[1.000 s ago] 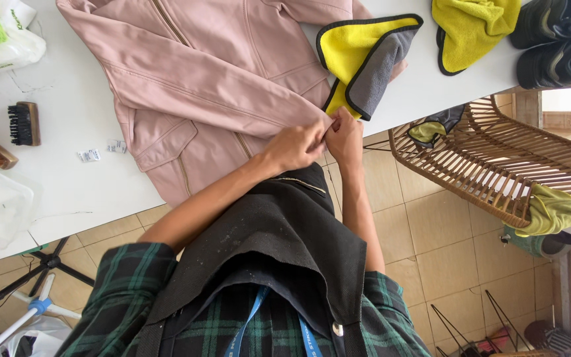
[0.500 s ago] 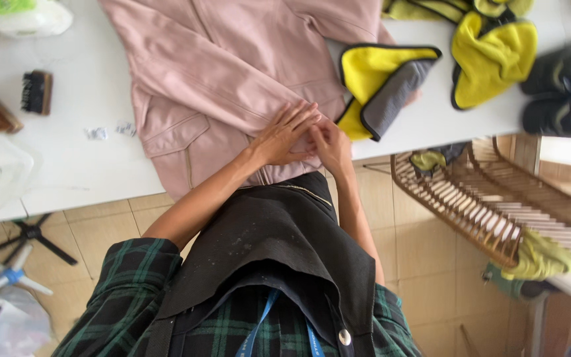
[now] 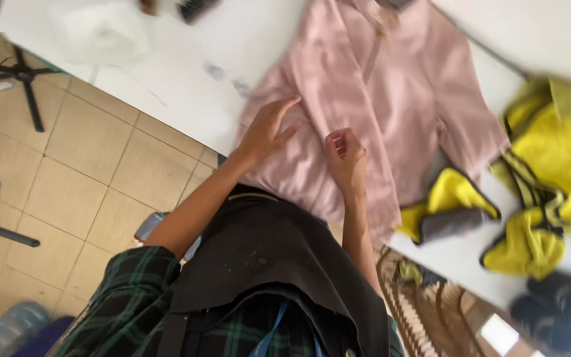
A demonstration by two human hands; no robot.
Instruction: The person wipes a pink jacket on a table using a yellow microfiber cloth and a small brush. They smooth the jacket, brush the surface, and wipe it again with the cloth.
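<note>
Pink jacket [image 3: 371, 112] lies spread on the white table [image 3: 186, 59]. My left hand [image 3: 267, 129] rests open on its hem; my right hand [image 3: 345, 153] pinches the fabric alongside. Step: smoothing. Next calls for an even pull.

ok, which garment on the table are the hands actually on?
The pink jacket, spread flat at the table's edge. The left hand lies open on its hem and the right hand is curled on it. The yellow garments lie apart, untouched.
</note>
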